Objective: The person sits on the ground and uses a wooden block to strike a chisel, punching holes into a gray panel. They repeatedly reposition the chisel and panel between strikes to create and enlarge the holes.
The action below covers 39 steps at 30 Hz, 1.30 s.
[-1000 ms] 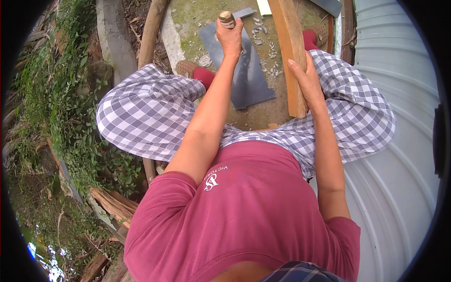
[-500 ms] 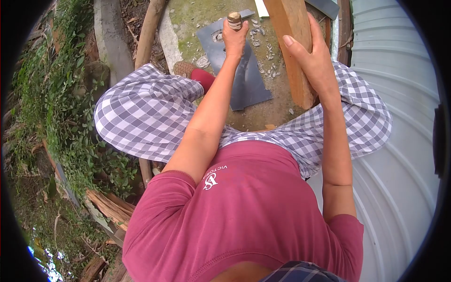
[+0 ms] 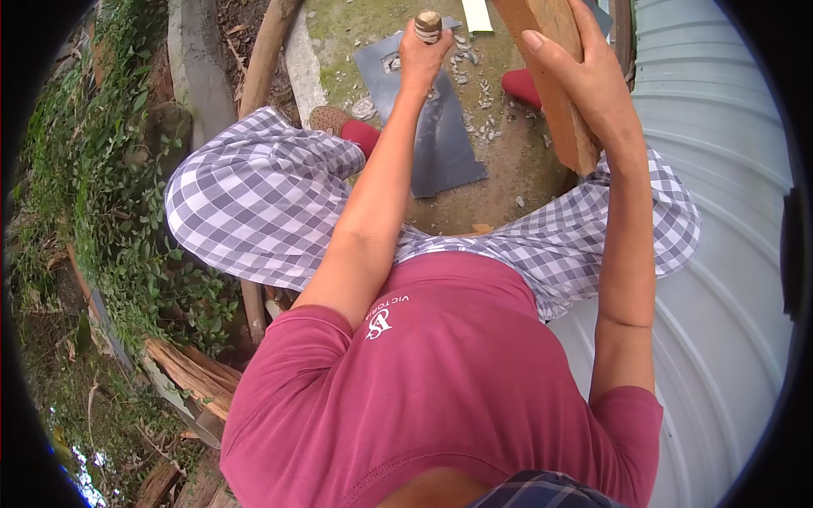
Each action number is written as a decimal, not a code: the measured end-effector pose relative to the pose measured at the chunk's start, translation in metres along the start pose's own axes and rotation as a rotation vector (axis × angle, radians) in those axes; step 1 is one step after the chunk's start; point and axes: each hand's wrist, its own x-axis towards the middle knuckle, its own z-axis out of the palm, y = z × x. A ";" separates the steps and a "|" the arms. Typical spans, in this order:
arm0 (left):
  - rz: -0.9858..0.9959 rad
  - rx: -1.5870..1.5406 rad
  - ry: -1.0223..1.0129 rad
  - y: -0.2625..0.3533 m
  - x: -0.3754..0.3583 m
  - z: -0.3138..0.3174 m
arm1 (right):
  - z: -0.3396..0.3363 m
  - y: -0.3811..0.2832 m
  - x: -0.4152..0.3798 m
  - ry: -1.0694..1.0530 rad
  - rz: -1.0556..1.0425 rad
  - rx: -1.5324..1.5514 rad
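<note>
My left hand point(image 3: 424, 57) is wrapped round a wooden handle point(image 3: 428, 27) with a banded end. Whatever the handle leads to is hidden beneath the fist. Under that hand a dark grey sheet point(image 3: 447, 152) lies on the ground, with a ragged hole near its upper left. My right hand point(image 3: 589, 80) grips a thick wooden beam point(image 3: 555, 93) by its side, thumb on the upper face. The beam slants to the right of the sheet, its near end close to my right knee.
Pale chips point(image 3: 485, 97) are scattered beside the sheet. A white strip point(image 3: 477, 15) lies at the top. My shoes show either side of the sheet. Ribbed metal point(image 3: 720, 186) runs along the right. Logs point(image 3: 269, 59) and green plants point(image 3: 127, 195) are on the left.
The beam and my right hand have shifted right and upward, uncovering a red shoe behind the beam. My left hand stays on the handle, slightly higher.
</note>
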 end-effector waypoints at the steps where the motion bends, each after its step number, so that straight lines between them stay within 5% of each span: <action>1: -0.003 0.002 0.006 -0.008 0.007 -0.005 | 0.002 0.006 -0.002 -0.006 -0.002 0.001; 5: 0.100 0.003 -0.120 -0.030 0.032 -0.018 | 0.017 0.047 -0.019 0.063 0.141 0.154; 12: -0.082 0.066 -0.057 -0.025 -0.007 -0.013 | 0.041 0.084 -0.046 0.039 0.345 0.331; 28: 0.004 0.143 -0.124 -0.007 -0.029 0.021 | 0.032 0.072 -0.042 0.104 0.319 0.261; 34: 0.064 0.160 -0.170 -0.008 -0.042 0.042 | 0.029 0.051 -0.043 0.371 0.147 0.214; 37: 0.051 0.183 -0.175 -0.008 -0.041 0.042 | 0.051 0.081 -0.056 0.173 0.334 -0.175; 39: 0.068 0.172 -0.176 -0.008 -0.046 0.044 | 0.053 0.101 -0.060 0.003 0.415 -0.167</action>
